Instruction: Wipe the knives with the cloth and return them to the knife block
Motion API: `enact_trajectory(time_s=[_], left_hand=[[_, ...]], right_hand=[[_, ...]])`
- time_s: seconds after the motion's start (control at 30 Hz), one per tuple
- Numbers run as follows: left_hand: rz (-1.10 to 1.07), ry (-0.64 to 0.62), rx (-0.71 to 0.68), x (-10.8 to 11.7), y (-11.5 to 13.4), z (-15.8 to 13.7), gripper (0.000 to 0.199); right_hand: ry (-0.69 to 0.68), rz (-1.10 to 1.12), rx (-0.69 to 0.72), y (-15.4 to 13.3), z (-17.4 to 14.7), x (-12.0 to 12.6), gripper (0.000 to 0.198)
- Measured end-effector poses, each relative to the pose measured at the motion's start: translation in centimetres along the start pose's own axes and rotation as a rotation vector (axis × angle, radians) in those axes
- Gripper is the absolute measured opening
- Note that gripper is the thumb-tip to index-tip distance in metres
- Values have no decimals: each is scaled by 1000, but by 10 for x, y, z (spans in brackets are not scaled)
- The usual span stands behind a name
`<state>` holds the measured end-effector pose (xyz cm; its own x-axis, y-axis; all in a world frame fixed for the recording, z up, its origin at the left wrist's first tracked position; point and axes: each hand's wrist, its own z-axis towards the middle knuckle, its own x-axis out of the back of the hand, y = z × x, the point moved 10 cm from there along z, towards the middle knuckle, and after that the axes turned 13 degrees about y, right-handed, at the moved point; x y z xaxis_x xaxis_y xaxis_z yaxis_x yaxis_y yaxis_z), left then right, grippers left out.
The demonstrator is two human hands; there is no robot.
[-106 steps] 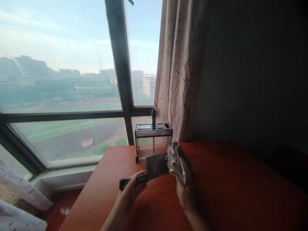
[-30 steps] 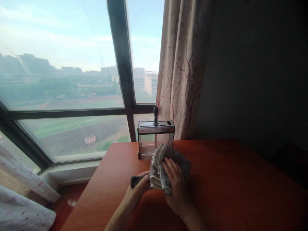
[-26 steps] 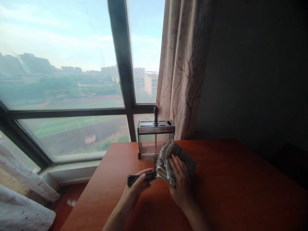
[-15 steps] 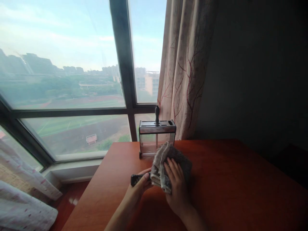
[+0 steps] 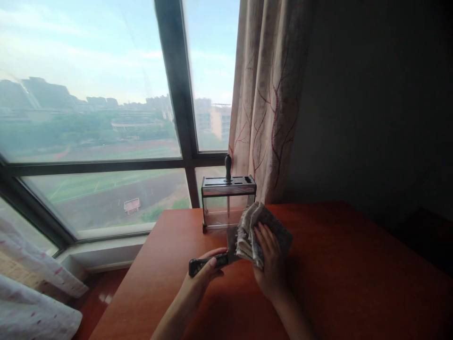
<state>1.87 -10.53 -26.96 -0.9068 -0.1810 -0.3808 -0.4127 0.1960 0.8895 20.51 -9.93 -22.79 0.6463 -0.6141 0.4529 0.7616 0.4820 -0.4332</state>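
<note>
My left hand [image 5: 207,269] is closed around the black handle of a kitchen knife [image 5: 231,242], its broad blade pointing right, above the table. A folded grey cloth [image 5: 249,229] covers most of the blade, so only the part near the handle shows. My right hand [image 5: 271,257] presses on the cloth from the right, fingers bent over it. Just behind the blade stands a clear-sided knife block [image 5: 229,186] with a dark frame and slots in its top. One dark handle [image 5: 228,166] sticks up out of it.
The reddish-brown wooden table [image 5: 336,264] extends right and toward me. Beyond its left and back edges are a large window [image 5: 106,165] and a low sill. A patterned curtain [image 5: 267,104] hangs behind the knife block; another pale curtain [image 5: 35,297] is at the lower left.
My right hand and the cloth have slid right along the blade, away from the handle, baring the metal near it. My left hand keeps its grip on the knife.
</note>
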Motion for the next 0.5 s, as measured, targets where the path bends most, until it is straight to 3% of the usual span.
enact_trajectory(time_s=[0.13, 0.23, 0.5], left_hand=[[-4, -3, -12, 3, 5, -1, 42], [-15, -19, 2, 1, 4, 0, 42], [-64, -20, 39, 1, -4, 4, 40]], right_hand=[[91, -18, -81, 29, 0, 7, 64], [110, -27, -98, 34, -4, 7, 62], [6, -61, 21, -12, -8, -4, 71]])
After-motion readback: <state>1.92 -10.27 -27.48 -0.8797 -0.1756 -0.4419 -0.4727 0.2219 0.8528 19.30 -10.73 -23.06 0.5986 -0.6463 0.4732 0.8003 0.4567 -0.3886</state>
